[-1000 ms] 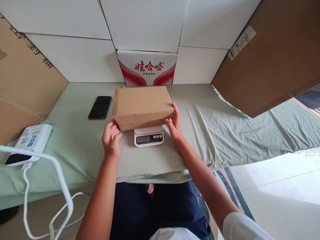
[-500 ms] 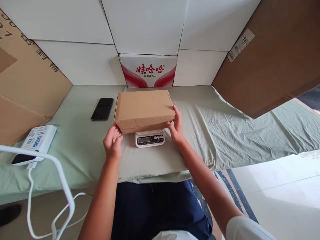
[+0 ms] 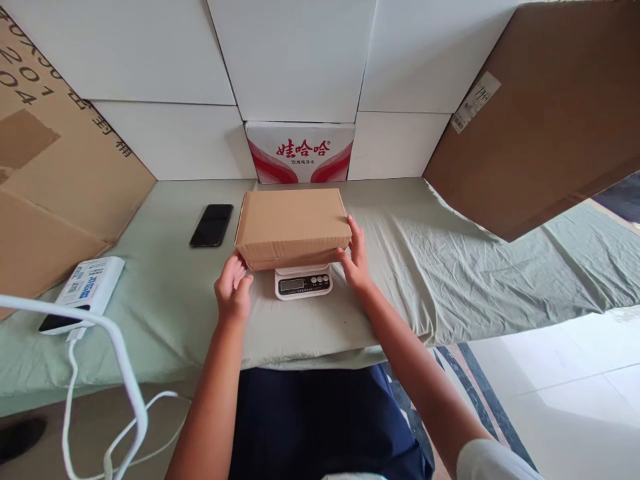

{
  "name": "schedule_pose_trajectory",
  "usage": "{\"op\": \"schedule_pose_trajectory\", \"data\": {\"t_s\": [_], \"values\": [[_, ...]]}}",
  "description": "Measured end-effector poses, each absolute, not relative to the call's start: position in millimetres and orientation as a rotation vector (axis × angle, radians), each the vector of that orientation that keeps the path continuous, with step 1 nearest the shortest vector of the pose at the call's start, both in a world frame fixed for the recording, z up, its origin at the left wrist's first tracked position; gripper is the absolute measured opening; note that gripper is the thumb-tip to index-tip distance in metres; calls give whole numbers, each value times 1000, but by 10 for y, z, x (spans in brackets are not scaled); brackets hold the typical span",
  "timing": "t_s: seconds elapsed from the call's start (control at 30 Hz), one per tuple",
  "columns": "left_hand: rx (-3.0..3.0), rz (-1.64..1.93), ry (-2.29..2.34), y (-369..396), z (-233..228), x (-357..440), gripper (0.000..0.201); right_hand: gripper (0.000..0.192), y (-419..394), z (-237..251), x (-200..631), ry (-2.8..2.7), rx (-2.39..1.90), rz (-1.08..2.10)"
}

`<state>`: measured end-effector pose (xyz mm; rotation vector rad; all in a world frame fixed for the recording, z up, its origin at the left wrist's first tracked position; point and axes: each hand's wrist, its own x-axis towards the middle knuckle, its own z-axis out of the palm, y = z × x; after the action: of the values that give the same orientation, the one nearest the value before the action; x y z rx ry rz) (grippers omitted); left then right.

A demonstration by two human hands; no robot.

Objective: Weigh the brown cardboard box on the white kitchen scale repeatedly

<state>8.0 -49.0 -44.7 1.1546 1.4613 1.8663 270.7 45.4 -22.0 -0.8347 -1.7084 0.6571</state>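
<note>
A closed brown cardboard box [image 3: 293,223] is over a small white digital scale [image 3: 303,283], covering the scale's weighing plate. Only the scale's front, with its display and buttons, shows. My left hand [image 3: 234,287] is at the box's near left corner, its fingers reaching beneath the edge and the thumb apart. My right hand [image 3: 356,257] grips the right end, with fingers along the side and the thumb at the near face. Whether the box rests fully on the scale I cannot tell.
A black phone [image 3: 211,225] lies left of the box. Further left are a white device [image 3: 85,293] with a plugged-in cable and a white curved tube [image 3: 125,363]. Large cardboard panels [image 3: 530,120] stand at both sides. Behind is a red-and-white carton [image 3: 301,155].
The whole view has shifted slightly. The box sits a little lower and more level over the scale, still between both hands.
</note>
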Motion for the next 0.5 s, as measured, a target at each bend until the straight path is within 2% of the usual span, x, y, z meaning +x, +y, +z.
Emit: {"op": "schedule_pose_trajectory", "data": {"t_s": [0.23, 0.5], "values": [[1153, 1847, 1474, -492, -373, 97, 71, 74, 414, -156, 2693, -1638, -747, 831], [1276, 1902, 1270, 242, 144, -36, 49, 76, 964, 152, 2506, -1645, -739, 792]]}}
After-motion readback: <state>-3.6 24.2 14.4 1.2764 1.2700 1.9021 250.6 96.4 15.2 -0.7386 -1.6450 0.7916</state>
